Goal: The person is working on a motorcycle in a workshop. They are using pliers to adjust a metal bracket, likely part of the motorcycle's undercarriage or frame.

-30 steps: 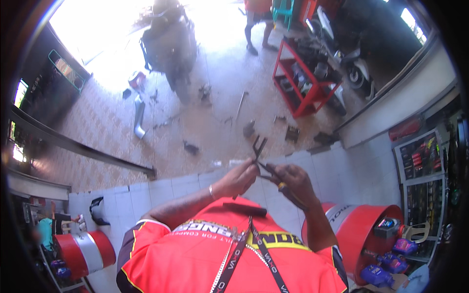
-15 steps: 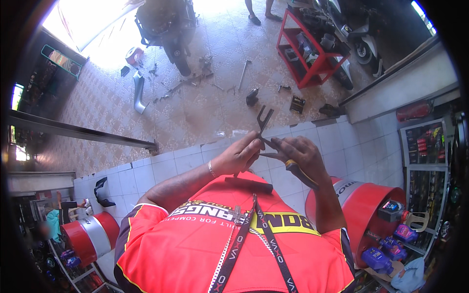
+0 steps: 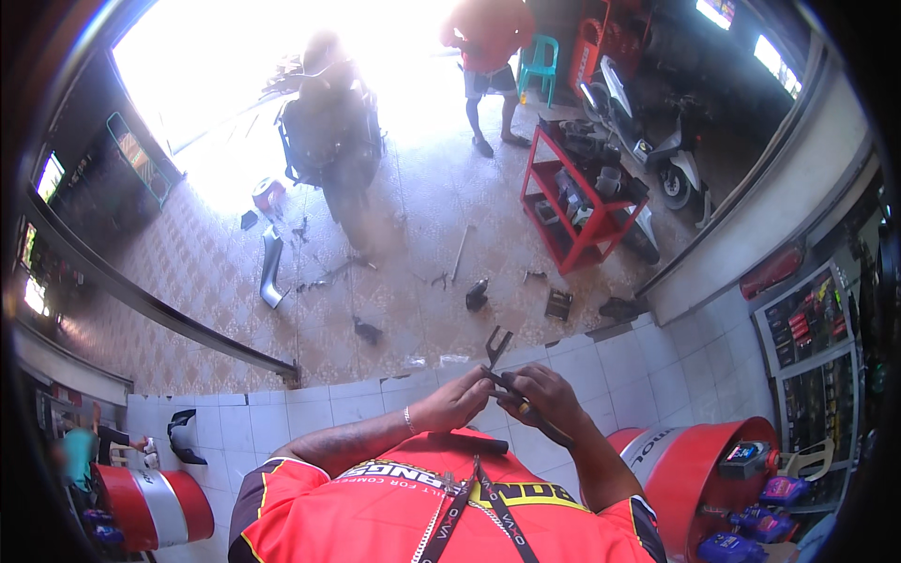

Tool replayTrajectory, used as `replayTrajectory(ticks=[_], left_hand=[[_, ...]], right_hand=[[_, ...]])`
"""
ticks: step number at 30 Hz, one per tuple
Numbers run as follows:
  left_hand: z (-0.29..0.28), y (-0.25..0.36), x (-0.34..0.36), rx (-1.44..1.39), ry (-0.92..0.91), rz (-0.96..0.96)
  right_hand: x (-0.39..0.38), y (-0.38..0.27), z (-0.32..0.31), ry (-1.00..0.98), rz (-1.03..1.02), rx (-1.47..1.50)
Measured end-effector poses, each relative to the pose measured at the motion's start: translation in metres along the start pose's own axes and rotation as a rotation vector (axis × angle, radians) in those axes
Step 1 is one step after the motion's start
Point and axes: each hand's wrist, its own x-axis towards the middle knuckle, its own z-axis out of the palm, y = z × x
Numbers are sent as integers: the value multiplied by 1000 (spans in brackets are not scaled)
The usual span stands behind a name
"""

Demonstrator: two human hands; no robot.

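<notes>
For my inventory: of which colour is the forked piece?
The forked piece is dark, nearly black; head view.

Blown-out daylight at the top hazes the motorcycle [image 3: 333, 141]; fisheye distortion bends lines near the dark rim.

On the tiled floor [image 3: 225, 305] lie 1 curved silver panel [image 3: 270, 267], 1 thin rod [image 3: 461, 255] and dark parts [image 3: 477, 296].

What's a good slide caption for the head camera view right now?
Left hand holding a dark forked part, right hand gripping a yellow-marked tool, above a tiled workshop floor.
</notes>
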Motion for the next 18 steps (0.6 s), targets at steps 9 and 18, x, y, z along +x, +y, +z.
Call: replayTrajectory(ticks=[9, 18], left_hand=[[-18, 11, -1, 208, 159, -60], [-38, -2, 13, 474, 245, 109]], right_hand=[[9, -31, 62, 372, 744, 1108], [42, -26, 59, 468, 1342, 2253]])
